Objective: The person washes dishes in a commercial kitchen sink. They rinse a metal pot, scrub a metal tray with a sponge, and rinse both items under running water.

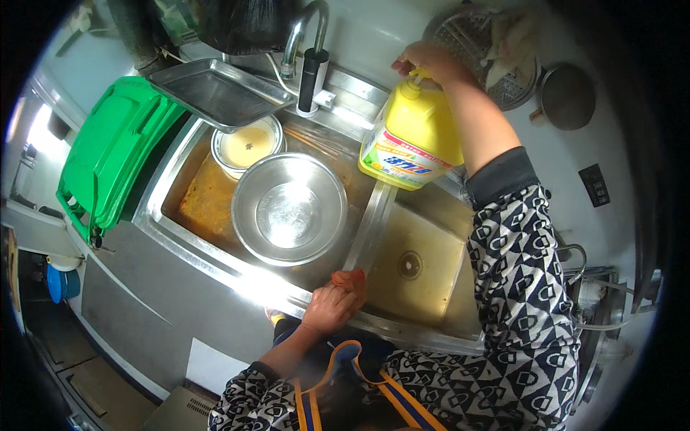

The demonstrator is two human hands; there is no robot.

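Note:
A large yellow detergent bottle (418, 132) with a printed label stands at the back of the double stainless-steel sink (372, 215), by the divider. On its yellow pump head (418, 75) rests my right hand (431, 60), fingers curled over the top. My left hand (331, 307) grips an orange-red cloth (353, 280) at the front rim of the sink. A steel basin (288, 210) sits in the left bowl of the sink. Behind it is a patterned white bowl (248, 145) with pale yellowish contents. Cloudy liquid covers the floor of the right bowl around the drain (409, 265).
A steel tray (218, 91) juts over the back left of the sink, beside a gooseneck faucet (308, 59). Left of the sink stands a green lidded bin (116, 153). Chopsticks (312, 141) lie behind the basin. Round perforated metal pieces (458, 32) are at the right wall.

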